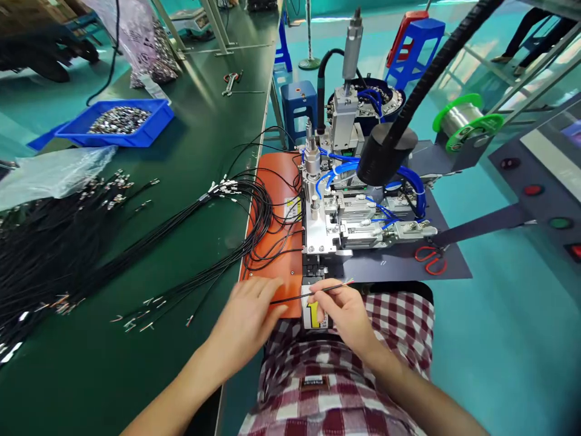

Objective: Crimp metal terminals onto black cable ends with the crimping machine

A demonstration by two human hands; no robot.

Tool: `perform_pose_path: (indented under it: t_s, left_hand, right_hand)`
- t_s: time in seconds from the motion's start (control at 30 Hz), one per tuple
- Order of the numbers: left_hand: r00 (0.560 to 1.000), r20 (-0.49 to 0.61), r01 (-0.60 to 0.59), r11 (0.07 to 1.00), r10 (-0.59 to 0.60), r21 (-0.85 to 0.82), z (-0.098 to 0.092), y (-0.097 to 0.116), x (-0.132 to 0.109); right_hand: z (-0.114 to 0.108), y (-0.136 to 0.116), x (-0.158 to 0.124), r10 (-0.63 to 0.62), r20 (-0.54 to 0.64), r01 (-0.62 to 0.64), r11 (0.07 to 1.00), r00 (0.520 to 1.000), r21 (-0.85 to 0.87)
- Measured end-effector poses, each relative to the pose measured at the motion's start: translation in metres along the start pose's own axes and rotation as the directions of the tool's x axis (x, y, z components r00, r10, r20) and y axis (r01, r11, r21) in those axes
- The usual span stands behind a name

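My right hand [341,310] pinches a thin black cable [290,298] between thumb and fingers, close to its stripped end, where small coloured wires stick out to the right. The cable runs left toward my left hand [247,312], which is slightly blurred. Its thumb and fingers are apart around the cable's left part, and the rest of the cable is hidden there. Both hands are just in front of an orange plate [276,287] and a metal machine [320,233]. A looped bundle of black cables [261,224] lies on the plate and the table.
The green table [181,369] holds a large pile of black cables [49,242], a blue tray [149,130] of small metal parts, and tools [231,83]. Red-handled scissors [431,260] lie on the machine's base. A wire spool [465,121] and a button panel [544,188] stand right.
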State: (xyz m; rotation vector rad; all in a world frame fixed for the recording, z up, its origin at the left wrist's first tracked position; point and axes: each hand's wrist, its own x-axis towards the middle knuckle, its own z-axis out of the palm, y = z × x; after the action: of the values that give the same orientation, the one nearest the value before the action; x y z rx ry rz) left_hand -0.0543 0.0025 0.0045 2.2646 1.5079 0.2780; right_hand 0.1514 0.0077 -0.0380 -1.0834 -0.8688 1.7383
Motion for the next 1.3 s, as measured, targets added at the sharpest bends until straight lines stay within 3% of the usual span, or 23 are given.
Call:
perform_pose_path:
  t_s: [0.07, 0.13, 0.2, 0.3, 0.4, 0.5, 0.67, 0.93, 1.13, 1.3]
  left_hand:
    - [0.995, 0.101, 0.038, 0.937, -0.003, -0.347, 0.009, 0.010, 0.001]
    - [0.981, 0.194, 0.116, 0.839, -0.012, -0.532, 0.015, 0.018, 0.003]
    - [0.974, 0.223, 0.167, 0.804, -0.043, -0.571, 0.018, 0.023, 0.005]
    - [0.974, 0.221, 0.188, 0.736, -0.053, -0.651, 0.020, 0.028, 0.013]
    - [0.967, 0.252, 0.223, 0.535, -0.020, -0.815, 0.023, 0.033, 0.026]
    - [0.951, 0.311, 0.286, 0.382, 0.002, -0.879, 0.028, 0.035, 0.038]
    - [0.944, 0.329, 0.318, 0.359, -0.030, -0.878, 0.032, 0.036, 0.044]
    - [0.958, 0.275, 0.287, 0.347, -0.085, -0.893, 0.033, 0.042, 0.043]
    - [0.973, 0.161, 0.213, 0.383, -0.163, -0.899, 0.038, 0.042, 0.042]
    - [0.957, 0.230, 0.266, 0.213, -0.177, -0.940, 0.037, 0.045, 0.046]
  right_hand:
    - [0.001, -0.001, -0.001, 0.022, 0.027, -0.021, 1.000, 0.999, -0.015]
    - [-0.002, -0.001, -0.001, 0.017, -0.013, -0.017, 1.000, 1.000, -0.002]
    - [-0.007, -0.001, 0.000, 0.007, -0.061, -0.008, 1.000, 0.998, -0.012]
    - [-0.011, -0.001, 0.000, -0.037, -0.024, 0.033, 0.990, 0.999, -0.139]
    - [-0.014, -0.004, -0.002, -0.149, 0.053, 0.158, 0.939, 0.987, -0.306]
    - [-0.026, -0.010, -0.004, -0.158, 0.065, 0.170, 0.937, 0.985, -0.304]
    - [-0.041, -0.015, -0.002, -0.053, -0.012, 0.052, 0.996, 0.999, -0.068]
    - [-0.029, -0.016, 0.005, 0.056, 0.045, -0.061, 0.992, 0.997, 0.111]
    - [-0.030, -0.007, 0.003, 0.074, 0.043, -0.076, 0.995, 0.996, 0.058]
    - [-0.027, -0.005, 0.003, 0.013, 0.023, -0.013, 0.999, 1.000, -0.034]
